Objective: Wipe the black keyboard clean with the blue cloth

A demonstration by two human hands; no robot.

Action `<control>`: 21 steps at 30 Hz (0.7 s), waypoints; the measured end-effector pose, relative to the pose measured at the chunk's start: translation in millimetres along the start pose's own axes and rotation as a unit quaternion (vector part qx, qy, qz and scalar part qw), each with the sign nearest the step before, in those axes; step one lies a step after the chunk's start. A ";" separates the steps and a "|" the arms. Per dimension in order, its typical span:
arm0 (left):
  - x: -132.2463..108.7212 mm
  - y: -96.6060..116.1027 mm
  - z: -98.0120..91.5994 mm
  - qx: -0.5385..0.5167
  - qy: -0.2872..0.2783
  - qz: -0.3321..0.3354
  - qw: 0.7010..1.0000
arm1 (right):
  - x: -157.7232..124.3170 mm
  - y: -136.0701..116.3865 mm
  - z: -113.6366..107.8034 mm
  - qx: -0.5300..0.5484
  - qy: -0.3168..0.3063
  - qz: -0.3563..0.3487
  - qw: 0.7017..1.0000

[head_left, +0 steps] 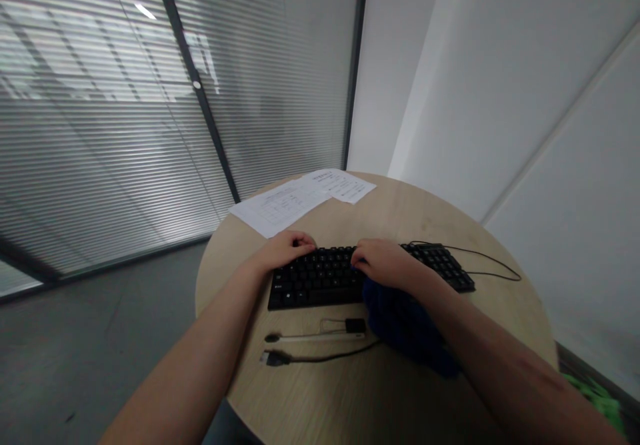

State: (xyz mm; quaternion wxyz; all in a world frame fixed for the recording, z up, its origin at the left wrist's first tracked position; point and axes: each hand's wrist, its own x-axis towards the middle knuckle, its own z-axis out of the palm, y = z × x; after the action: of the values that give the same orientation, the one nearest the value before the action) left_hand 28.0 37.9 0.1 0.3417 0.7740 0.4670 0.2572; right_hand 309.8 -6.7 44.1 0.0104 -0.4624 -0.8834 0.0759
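A black keyboard (325, 275) lies across a round wooden table (400, 212). My left hand (286, 248) grips the keyboard's far left corner, fingers curled over its top edge. My right hand (383, 263) presses a dark blue cloth (405, 325) against the keys near the keyboard's middle, fingers bent around the cloth. The cloth bunches out under my right wrist and spills onto the table in front of the keyboard.
Two white printed sheets (295, 202) lie at the table's far edge. A pen-like white stick (315, 338), a small black device (355, 326) and a USB plug on a cable (273, 359) lie before the keyboard. Its cable (493, 265) loops right. Glass wall with blinds behind.
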 end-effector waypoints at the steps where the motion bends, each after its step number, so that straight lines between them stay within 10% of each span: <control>1: 0.1 0.1 -0.1 0.003 -0.003 -0.003 1.000 | 0.6 -0.1 0.3 -0.002 0.003 0.006 1.000; 21: 0.7 -1.1 -0.6 0.018 -0.012 -0.017 1.000 | -9.7 8.5 -23.5 -0.027 -0.011 0.033 0.999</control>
State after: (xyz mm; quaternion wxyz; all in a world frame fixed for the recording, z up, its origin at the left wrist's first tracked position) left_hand 27.3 39.0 -0.3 0.3377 0.7749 0.4807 0.2331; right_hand 324.3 -6.9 66.6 -0.0145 -0.4908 -0.8693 0.0573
